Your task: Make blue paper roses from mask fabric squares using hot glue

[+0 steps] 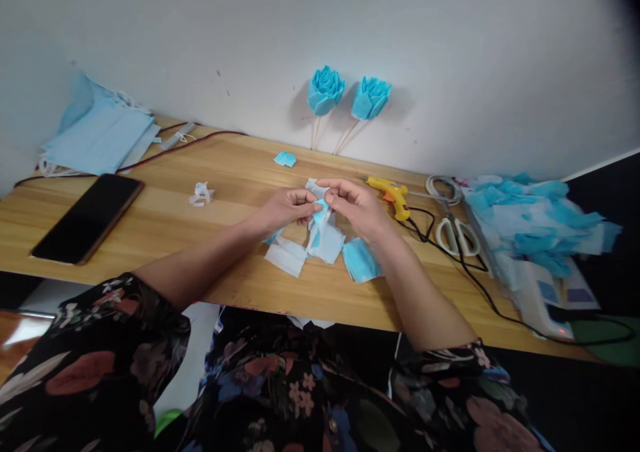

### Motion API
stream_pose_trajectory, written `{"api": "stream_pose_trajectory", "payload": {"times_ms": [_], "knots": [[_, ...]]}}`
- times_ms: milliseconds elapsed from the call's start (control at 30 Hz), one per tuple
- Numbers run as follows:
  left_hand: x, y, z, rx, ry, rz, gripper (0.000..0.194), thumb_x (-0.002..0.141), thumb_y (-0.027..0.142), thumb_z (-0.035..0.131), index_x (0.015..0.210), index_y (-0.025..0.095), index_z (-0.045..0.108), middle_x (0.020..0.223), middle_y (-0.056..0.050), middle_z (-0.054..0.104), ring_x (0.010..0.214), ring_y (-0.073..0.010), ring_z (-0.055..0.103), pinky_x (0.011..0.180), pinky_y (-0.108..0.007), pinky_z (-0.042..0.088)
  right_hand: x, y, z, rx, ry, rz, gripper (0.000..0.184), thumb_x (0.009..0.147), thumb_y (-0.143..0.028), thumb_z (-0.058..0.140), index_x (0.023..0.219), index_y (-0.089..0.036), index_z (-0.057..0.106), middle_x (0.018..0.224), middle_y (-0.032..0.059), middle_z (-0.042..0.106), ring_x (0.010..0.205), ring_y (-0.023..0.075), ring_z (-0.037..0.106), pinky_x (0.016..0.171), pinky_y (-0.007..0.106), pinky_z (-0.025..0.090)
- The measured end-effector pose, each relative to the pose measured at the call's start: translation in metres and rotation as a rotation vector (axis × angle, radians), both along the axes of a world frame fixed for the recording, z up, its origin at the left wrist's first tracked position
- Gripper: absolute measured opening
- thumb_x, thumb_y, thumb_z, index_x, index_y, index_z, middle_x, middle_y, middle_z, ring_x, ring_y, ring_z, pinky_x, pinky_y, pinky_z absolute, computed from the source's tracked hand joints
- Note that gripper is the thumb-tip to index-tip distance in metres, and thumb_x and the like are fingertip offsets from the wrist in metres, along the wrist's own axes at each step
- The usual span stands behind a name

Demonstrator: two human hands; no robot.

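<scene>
Since the blue piece (319,216) looks limp, I pinch it at mid-frame, left hand (290,209) and right hand (357,205) both curled nearly closed. At upper centre, 2 blue flowers (326,91) lean against the wall (200,32), probably to avoid crushing.

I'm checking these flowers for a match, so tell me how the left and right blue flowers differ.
The left flower reaches higher than the right flower. The left flower's stick is nearly upright; the right flower's stick slants clearly. The left flower shows more of its spiral center than the right flower. Both are blue, layered and on thin pale sticks.
</scene>
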State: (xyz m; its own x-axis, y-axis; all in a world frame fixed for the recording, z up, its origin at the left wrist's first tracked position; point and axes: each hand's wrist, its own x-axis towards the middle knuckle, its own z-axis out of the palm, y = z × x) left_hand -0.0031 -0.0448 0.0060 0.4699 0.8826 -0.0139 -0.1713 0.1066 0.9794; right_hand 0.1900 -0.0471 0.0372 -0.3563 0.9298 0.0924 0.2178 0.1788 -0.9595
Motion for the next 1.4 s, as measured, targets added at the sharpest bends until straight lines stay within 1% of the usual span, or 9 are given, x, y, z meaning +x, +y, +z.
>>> {"api": "stream_pose_trajectory", "payload": {"times_ms": [133,267,333,433,600,833,1033,1300,1400], "knots": [[0.000,-0.001,0.002,-0.001,0.004,-0.002,0.020,0.078,0.027,0.081,0.071,0.014,0.068,0.057,0.001,0.060,0.051,-0.0080,0.053,0.053,-0.022,0.038,0.000,0.001,-0.003,0.011,-0.006,-0.018,0.037,0.084,-0.042,0.068,0.114,-0.021,0.072,0.077,-0.0022,0.060,0.065,0.0106,0.048,0.061,0.027,0.038],[0.000,-0.001,0.003,-0.009,0.012,0.001,0.019,0.078,0.024,0.081,0.069,0.014,0.068,0.057,0.000,0.059,0.052,-0.0082,0.053,0.053,-0.022,0.039,0.002,0.001,-0.006,0.033,0.002,-0.040,0.037,0.083,-0.041,0.070,0.115,-0.022,0.072,0.078,-0.0016,0.062,0.066,0.0110,0.050,0.063,0.028,0.042],[0.000,0.000,0.002,-0.008,-0.009,0.024,0.020,0.077,0.024,0.082,0.068,0.014,0.068,0.057,0.000,0.059,0.052,-0.0081,0.053,0.052,-0.022,0.038,0.003,0.002,-0.007,0.032,0.025,-0.050,0.039,0.085,-0.045,0.069,0.117,-0.024,0.072,0.085,0.0002,0.066,0.073,0.0132,0.057,0.068,0.029,0.049],[-0.001,0.002,-0.001,-0.006,-0.070,0.085,0.023,0.077,0.028,0.083,0.069,0.015,0.067,0.057,0.001,0.059,0.051,-0.0075,0.051,0.052,-0.022,0.037,0.007,0.003,-0.008,0.007,0.079,-0.078,0.047,0.089,-0.055,0.064,0.127,-0.028,0.066,0.106,0.0045,0.071,0.096,0.0193,0.066,0.081,0.034,0.056],[-0.001,0.005,-0.004,-0.012,-0.115,0.174,0.031,0.076,0.038,0.084,0.071,0.015,0.065,0.059,0.001,0.061,0.052,-0.0070,0.052,0.053,-0.021,0.040,0.006,0.003,-0.010,-0.057,0.110,-0.059,0.061,0.088,-0.059,0.063,0.142,-0.032,0.052,0.120,0.0065,0.071,0.111,0.0232,0.066,0.088,0.039,0.057],[-0.001,0.004,-0.003,0.005,-0.138,0.221,0.033,0.075,0.043,0.085,0.076,0.014,0.068,0.059,0.001,0.062,0.054,-0.0081,0.053,0.057,-0.022,0.043,-0.007,-0.005,-0.016,-0.062,0.090,0.062,0.081,0.081,-0.055,0.075,0.151,-0.033,0.040,0.115,0.0058,0.069,0.107,0.0236,0.064,0.089,0.040,0.055],[0.001,0.003,-0.004,-0.001,-0.162,0.214,0.030,0.075,0.040,0.085,0.077,0.014,0.070,0.061,0.001,0.063,0.056,-0.0083,0.055,0.058,-0.022,0.044,-0.016,-0.010,-0.023,-0.012,0.080,-0.024,0.074,0.083,-0.048,0.072,0.149,-0.035,0.041,0.118,0.0057,0.066,0.109,0.0231,0.062,0.087,0.038,0.055],[0.002,0.001,-0.003,0.036,-0.122,0.182,0.027,0.077,0.038,0.084,0.075,0.015,0.070,0.061,0.001,0.063,0.055,-0.0083,0.053,0.057,-0.023,0.041,-0.017,-0.010,-0.025,0.027,0.080,-0.086,0.063,0.087,-0.037,0.066,0.146,-0.032,0.045,0.090,0.0007,0.063,0.083,0.0186,0.061,0.078,0.037,0.053],[0.002,0.001,-0.002,0.048,-0.083,0.175,0.022,0.079,0.034,0.082,0.077,0.015,0.071,0.062,0.001,0.062,0.056,-0.0084,0.053,0.057,-0.023,0.041,-0.017,-0.009,-0.025,0.035,0.067,-0.092,0.061,0.087,-0.035,0.065,0.145,-0.033,0.046,0.088,-0.0002,0.062,0.080,0.0179,0.059,0.076,0.037,0.052]]}}
